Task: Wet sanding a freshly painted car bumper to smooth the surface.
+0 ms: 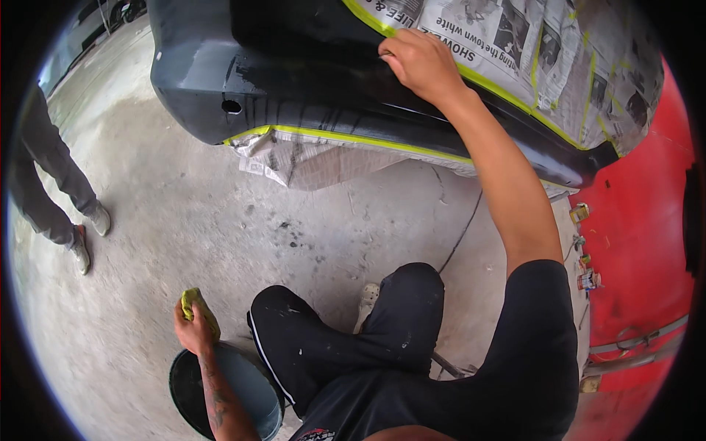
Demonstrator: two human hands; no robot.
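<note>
My right hand (pixel 419 62) reaches up to the black car bumper (pixel 309 81), fingers curled against its surface beside the green masking tape (pixel 500 95); what they hold, if anything, is hidden. Newspaper masking (pixel 551 44) covers the panel above the tape, and more paper hangs below the bumper's lower taped edge. My left hand (pixel 193 329) grips a yellow-green cloth or sponge (pixel 202 310) over a dark bucket (pixel 178 382) with liquid inside, beside my bent left knee.
Another person's legs (pixel 51 169) stand on the concrete floor (pixel 125 309) at the left. A red surface (pixel 632 257) fills the right, with small cans (pixel 588 279) along its edge and metal tubing near the bottom. A dark vehicle shows at the upper left.
</note>
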